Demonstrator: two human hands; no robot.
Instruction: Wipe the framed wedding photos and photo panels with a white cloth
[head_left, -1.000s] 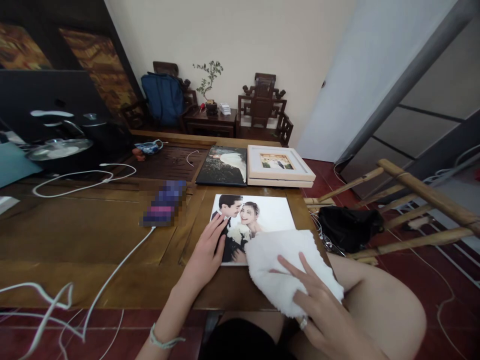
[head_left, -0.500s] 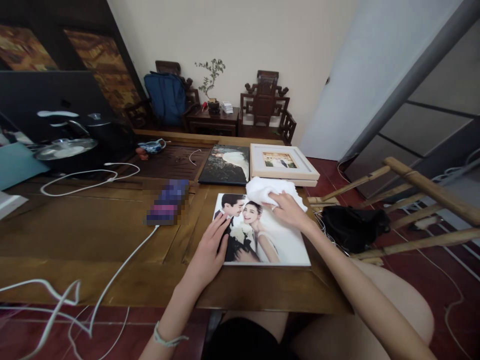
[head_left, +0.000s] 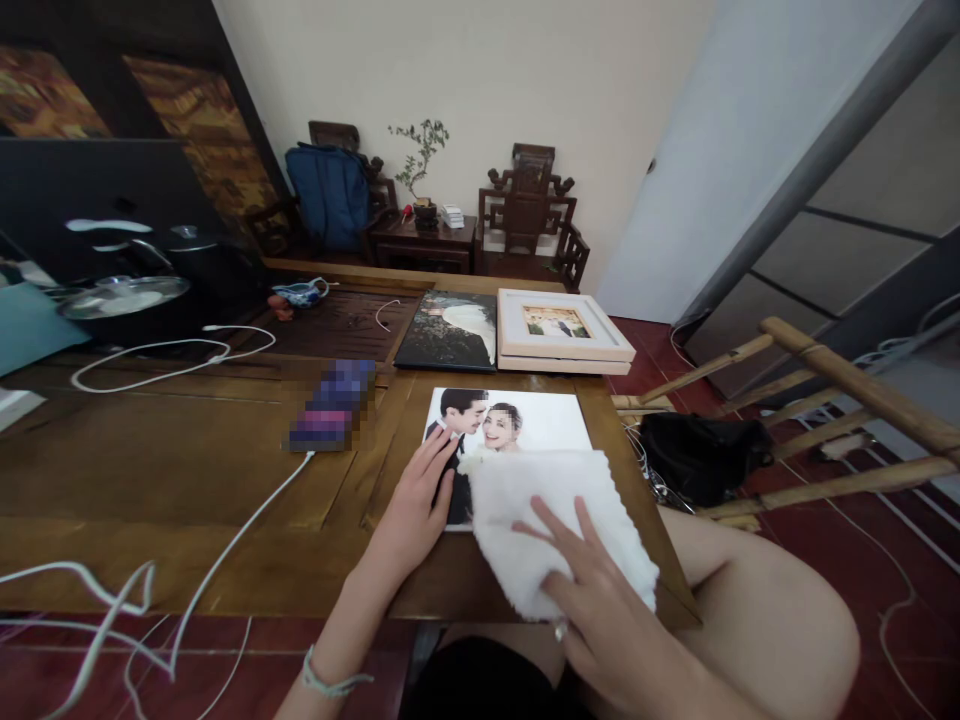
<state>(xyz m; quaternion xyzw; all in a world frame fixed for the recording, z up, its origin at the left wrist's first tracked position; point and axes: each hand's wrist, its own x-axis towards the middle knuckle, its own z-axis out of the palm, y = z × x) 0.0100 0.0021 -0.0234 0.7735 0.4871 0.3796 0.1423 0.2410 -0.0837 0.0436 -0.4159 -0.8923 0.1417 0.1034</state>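
A glossy photo panel [head_left: 525, 415] of a couple lies flat on the wooden table [head_left: 172, 470] in front of me. My left hand [head_left: 416, 505] rests on its left edge, fingers stretched flat. My right hand [head_left: 592, 600] lies flat on a fluffy white cloth [head_left: 555, 520], fingers spread, pressing it onto the near half of the panel. The cloth covers the panel's lower right part and hangs to the table's front edge.
Beyond the panel lie a dark photo print [head_left: 450, 332] and a white framed picture [head_left: 559, 328]. A blurred phone [head_left: 334, 405] with a white cable [head_left: 247, 525] sits left. A black bag [head_left: 705, 455] and bamboo rack [head_left: 840, 420] stand right.
My right hand has drawn the cloth from the panel's far right corner back down over its near half. The left hand has stayed on the left edge.
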